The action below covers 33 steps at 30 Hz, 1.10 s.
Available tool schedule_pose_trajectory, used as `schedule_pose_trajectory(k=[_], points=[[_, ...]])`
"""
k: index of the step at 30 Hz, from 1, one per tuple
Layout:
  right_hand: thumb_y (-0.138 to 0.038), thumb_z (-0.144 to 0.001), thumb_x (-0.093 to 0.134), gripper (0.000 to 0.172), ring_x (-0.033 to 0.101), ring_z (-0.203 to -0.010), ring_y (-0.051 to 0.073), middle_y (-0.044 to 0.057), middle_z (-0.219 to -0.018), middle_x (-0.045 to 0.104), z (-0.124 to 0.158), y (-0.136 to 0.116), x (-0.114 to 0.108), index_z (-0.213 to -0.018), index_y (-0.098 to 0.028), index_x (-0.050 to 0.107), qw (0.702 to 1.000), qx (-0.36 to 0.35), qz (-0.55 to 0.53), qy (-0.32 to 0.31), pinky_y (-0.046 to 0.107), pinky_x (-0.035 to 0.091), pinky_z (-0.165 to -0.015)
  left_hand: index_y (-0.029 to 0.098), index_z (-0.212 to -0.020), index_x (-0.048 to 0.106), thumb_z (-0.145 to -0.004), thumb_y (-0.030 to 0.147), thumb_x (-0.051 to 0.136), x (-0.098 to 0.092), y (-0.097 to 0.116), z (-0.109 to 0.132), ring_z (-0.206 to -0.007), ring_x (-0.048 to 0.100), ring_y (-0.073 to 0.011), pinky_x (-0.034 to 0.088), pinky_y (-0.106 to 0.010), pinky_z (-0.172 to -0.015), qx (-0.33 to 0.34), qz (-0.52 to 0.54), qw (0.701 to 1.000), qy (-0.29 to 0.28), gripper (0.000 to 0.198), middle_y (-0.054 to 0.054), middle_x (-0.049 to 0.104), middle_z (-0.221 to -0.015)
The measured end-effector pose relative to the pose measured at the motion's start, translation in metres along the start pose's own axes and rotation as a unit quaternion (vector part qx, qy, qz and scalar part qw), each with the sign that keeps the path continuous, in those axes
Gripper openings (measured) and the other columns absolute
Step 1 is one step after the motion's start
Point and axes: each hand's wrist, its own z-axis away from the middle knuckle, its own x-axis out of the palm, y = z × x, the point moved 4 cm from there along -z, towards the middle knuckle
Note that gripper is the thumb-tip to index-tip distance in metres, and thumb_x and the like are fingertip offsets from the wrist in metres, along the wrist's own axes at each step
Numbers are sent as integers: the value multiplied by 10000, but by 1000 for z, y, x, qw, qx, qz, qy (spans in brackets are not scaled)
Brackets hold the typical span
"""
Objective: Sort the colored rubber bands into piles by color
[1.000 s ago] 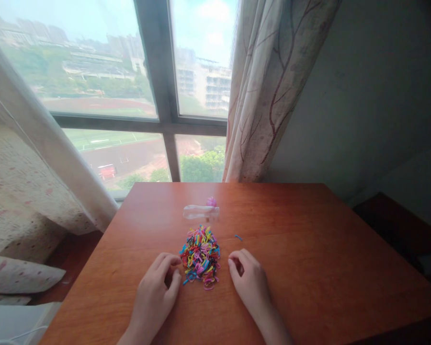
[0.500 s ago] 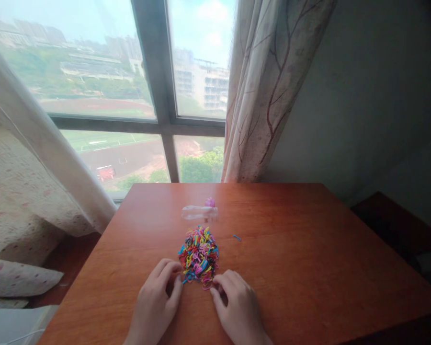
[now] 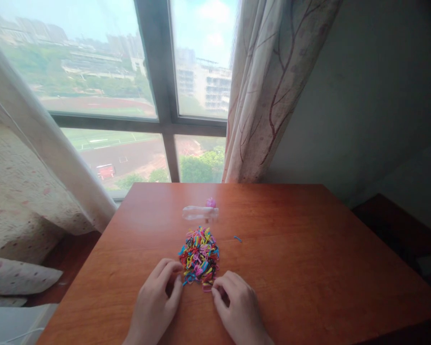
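Note:
A heap of small multicoloured elastic bands [image 3: 199,254] lies on the wooden table. My left hand [image 3: 160,292] rests at the near left edge of the heap, fingers curved, with a gap between thumb and forefinger and nothing visible between them. On the near right side, my right hand [image 3: 237,299] has its thumb and forefinger brought together at a pink elastic band [image 3: 207,289] by the bottom of the heap. Those fingertips partly hide the band's right end. The other fingers of both hands are curled and partly hidden.
Behind the heap lies a clear plastic wrapper or container [image 3: 199,212], with a pink-purple object [image 3: 210,202] beside it. A single blue band [image 3: 237,238] sits apart to the right. The table [image 3: 309,258] stands against a window [image 3: 111,158] with curtains [image 3: 266,96].
The pink band by my right fingertips looks flatter, and my right thumb and forefinger have shifted very slightly. My left hand stays in place. The view has moved a little.

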Motion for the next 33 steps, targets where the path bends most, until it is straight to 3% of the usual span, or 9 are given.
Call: schedule_pose_trajectory(k=[33], points=[[-60,-810,636,190,584,-775,167,-21,-802,627,1,-7,0,-817,-250,631,1000,-11,7,-27,251,377,-686,239,-881,592,-890,218,494,1,-1,0,-768,649,-152,505,-218,-675,7,-2,1000,-6,100,-6,641,-865]])
